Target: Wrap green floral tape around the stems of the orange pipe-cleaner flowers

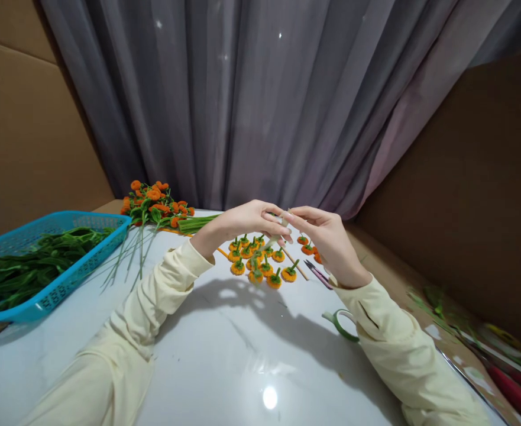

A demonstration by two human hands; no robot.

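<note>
Pale translucent tape strip (268, 243) is hanging above a glossy white table (225, 367); left hand (255, 218) and right hand (331, 239), fingers curled nearly closed, are pinching it (exact contact partly hidden); fuzzy yellow-orange flower heads (274, 281) are sitting below, green stubs up.

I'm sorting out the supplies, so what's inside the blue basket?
A tangled heap of dark green leafy pieces lies inside the blue basket. Anything beneath the heap is covered, and the basket's left end falls outside the picture.
</note>
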